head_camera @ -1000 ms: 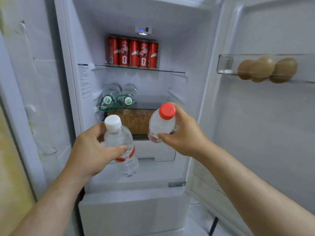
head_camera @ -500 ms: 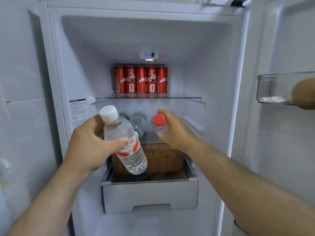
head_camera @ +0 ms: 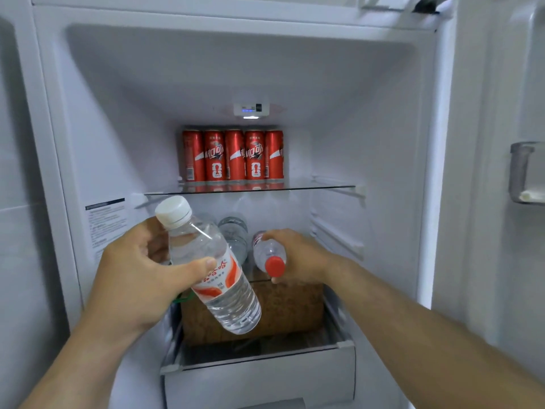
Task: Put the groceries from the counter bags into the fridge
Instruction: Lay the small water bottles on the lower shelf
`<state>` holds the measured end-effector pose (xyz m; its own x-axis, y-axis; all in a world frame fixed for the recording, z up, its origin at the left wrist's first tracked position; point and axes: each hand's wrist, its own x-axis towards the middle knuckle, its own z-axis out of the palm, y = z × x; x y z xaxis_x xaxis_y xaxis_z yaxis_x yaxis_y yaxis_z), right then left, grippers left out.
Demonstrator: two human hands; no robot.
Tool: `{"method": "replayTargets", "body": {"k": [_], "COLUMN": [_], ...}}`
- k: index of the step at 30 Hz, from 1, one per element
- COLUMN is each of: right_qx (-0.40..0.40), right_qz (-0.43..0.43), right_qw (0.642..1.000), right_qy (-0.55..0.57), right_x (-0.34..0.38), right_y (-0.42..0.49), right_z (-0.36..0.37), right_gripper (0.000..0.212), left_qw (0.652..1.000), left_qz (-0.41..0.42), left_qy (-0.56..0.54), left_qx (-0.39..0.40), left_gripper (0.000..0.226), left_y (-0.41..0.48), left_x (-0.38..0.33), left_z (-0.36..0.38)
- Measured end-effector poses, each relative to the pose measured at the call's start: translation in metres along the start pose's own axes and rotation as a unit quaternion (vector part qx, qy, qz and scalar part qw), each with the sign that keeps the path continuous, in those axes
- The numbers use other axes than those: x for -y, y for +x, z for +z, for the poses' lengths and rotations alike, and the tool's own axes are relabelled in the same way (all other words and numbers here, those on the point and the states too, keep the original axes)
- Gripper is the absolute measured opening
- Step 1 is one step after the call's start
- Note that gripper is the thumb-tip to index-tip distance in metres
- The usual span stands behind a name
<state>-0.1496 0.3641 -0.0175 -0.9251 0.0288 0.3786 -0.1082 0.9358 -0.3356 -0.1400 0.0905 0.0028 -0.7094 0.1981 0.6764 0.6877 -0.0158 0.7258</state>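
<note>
Both bottles are gripped firmly: the white-capped bottle [head_camera: 208,268] is clasped around its label by the left hand [head_camera: 141,278], tilted with its cap toward eleven o'clock, while the red-capped bottle [head_camera: 269,255] is held lying down by the right hand [head_camera: 298,256], cap toward the viewer. Beyond them, at twelve o'clock, bottles already shelved [head_camera: 234,234] lie on the middle shelf. The red-capped one is best slid in beside these and released only once settled, so rolling is avoided. Farther back, cans [head_camera: 233,156] are seen on the glass shelf [head_camera: 324,188].

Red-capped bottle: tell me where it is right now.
The red-capped bottle lies in the right hand at the middle shelf, just right of the clear bottles already there, below the red cans.
</note>
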Motion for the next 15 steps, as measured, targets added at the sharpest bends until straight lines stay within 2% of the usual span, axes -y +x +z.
{"method": "replayTargets", "body": {"k": [4,9,12,15], "right_qx": [0.04,0.129,0.153,0.133], "right_qz": [0.01,0.096,0.138,0.151], "right_qw": [0.999,0.978,0.943,0.942], "right_qy": [0.011,0.133,0.261,0.269], "right_x": [0.003,-0.006,-0.008,-0.019], "right_y": [0.009,0.03,0.038,0.047], "right_z": [0.005,0.001,0.004,0.014], "right_gripper": [0.069,0.065,0.066,0.073], "left_qw": [1.0,0.999,0.999,0.999], "left_qz": [-0.011,-0.031,-0.033,-0.038], "left_qy": [-0.004,-0.032,-0.034,-0.023], "left_qx": [0.008,0.008,0.01,0.007], "left_gripper": [0.051,0.064,0.066,0.059], "left_y": [0.008,0.015,0.018,0.021], "left_x": [0.006,0.016,0.018,0.019], "left_z": [-0.001,-0.004,-0.005,-0.004]}}
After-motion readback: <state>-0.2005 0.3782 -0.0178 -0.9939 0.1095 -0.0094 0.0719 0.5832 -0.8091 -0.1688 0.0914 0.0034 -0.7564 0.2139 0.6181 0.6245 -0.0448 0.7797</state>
